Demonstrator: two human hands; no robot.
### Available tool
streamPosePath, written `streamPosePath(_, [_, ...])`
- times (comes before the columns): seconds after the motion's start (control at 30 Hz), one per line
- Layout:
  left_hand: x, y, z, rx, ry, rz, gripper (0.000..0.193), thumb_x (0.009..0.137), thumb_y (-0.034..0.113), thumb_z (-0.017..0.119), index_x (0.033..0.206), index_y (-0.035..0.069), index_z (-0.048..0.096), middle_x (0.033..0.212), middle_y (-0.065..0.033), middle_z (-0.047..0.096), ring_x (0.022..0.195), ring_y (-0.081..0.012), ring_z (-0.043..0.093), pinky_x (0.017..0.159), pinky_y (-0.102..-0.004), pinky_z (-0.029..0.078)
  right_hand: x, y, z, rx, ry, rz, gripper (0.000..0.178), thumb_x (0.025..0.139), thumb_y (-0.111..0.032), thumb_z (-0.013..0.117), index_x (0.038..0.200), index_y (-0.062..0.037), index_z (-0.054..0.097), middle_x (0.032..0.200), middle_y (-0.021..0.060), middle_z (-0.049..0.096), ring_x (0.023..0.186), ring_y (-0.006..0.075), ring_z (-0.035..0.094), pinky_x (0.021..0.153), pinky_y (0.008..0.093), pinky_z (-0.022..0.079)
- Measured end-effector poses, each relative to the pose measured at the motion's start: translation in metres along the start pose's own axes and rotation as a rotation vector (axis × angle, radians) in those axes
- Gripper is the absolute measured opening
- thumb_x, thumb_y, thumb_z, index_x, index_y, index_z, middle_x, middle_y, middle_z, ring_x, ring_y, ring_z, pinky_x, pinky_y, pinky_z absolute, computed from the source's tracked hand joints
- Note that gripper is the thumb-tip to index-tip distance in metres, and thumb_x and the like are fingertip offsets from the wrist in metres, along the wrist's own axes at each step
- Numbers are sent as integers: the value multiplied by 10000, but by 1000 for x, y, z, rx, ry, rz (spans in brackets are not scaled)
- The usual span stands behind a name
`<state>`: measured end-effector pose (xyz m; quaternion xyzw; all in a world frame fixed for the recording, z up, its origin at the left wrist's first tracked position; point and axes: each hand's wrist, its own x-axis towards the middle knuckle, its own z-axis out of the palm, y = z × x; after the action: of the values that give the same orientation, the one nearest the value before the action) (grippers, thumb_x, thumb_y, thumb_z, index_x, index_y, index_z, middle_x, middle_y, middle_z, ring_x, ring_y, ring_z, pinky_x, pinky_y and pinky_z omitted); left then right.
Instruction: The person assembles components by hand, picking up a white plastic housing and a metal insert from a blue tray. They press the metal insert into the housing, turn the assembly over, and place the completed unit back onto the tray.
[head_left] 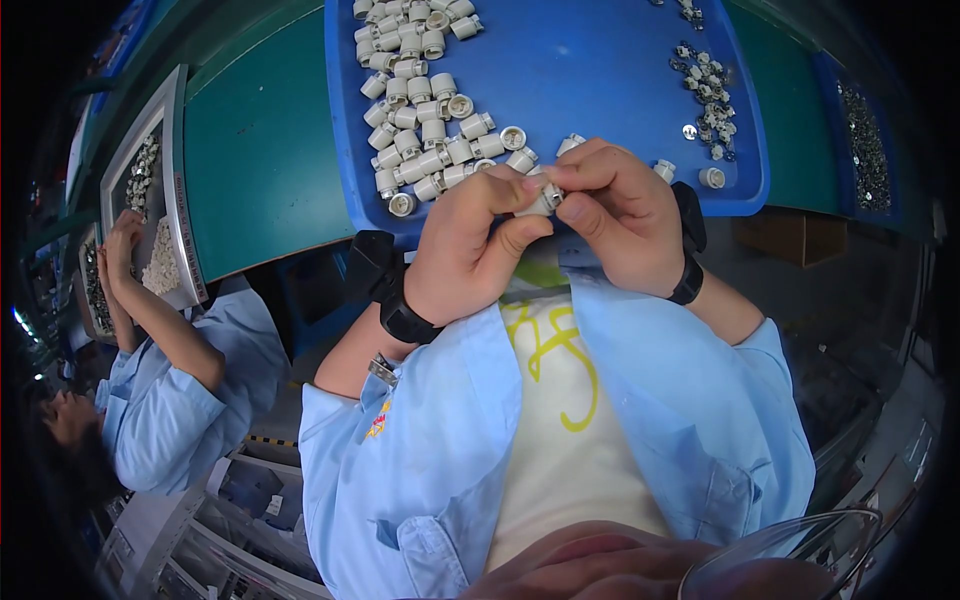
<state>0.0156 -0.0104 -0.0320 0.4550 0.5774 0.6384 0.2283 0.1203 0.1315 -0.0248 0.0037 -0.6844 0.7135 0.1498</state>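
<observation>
Just over the near edge of a blue tray (590, 95), my two hands meet around one white ceramic lamp socket (540, 204). My left hand (462, 245) pinches its body between thumb and fingers. At the other end, where a bit of metal shows, my right hand (632, 225) has its thumb and fingers closed on the socket; whether they also hold a small loose part cannot be made out. Many similar lamp sockets (432, 132) lie heaped in the tray's left side. Small white-and-metal parts (714, 100) are scattered along its right side.
The tray rests on a green table (262, 160). To the right stands a blue bin (866, 145) of small metal pieces. A co-worker (190, 390) at the left reaches over a grey-rimmed tray (182, 220) of small parts. A cardboard box (790, 238) sits below the table.
</observation>
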Motion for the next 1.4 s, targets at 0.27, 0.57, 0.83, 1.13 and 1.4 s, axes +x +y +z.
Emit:
streamPosePath(0.27, [-3, 9, 3, -108, 26, -46, 220, 778, 116, 605, 870, 10, 437, 781, -120, 529, 685, -233, 514, 623, -302, 420, 7, -29, -2, 290, -26, 247, 177, 817, -71, 552, 974, -7, 498, 929, 72, 498, 854, 119, 479, 767, 224, 390])
streamPosePath(0.57, [9, 26, -7, 245, -231, 214, 220, 749, 100, 618, 868, 12, 456, 770, -114, 534, 701, -276, 532, 616, -353, 425, 6, -22, -13, 386, -229, 352, 171, 819, -146, 568, 883, -35, 456, 886, 37, 484, 849, 97, 462, 786, 219, 368])
streamPosePath(0.83, [-1, 27, 2, 244, -42, 168, 270, 750, 151, 641, 895, 3, 466, 728, -101, 531, 621, -198, 541, 554, -295, 425, 5, -24, -10, 461, -223, 386, 179, 840, -169, 541, 927, -34, 461, 948, 42, 496, 865, 95, 478, 780, 217, 374])
streamPosePath(1.13, [-1, 26, 2, -210, 13, -125, 351, 728, 174, 685, 914, 6, 440, 762, -50, 547, 654, -51, 510, 547, -185, 410, 10, -30, -6, 497, -134, 379, 216, 880, -181, 470, 1014, -12, 478, 977, 58, 538, 881, 94, 511, 758, 219, 403])
streamPosePath(1.4, [-4, 24, 2, -155, 61, -27, 433, 659, 128, 740, 893, 5, 397, 807, -89, 555, 673, -80, 527, 588, -201, 434, 12, -32, 0, 460, -107, 359, 242, 886, -195, 458, 1023, 4, 477, 983, 63, 551, 895, 104, 523, 786, 236, 419])
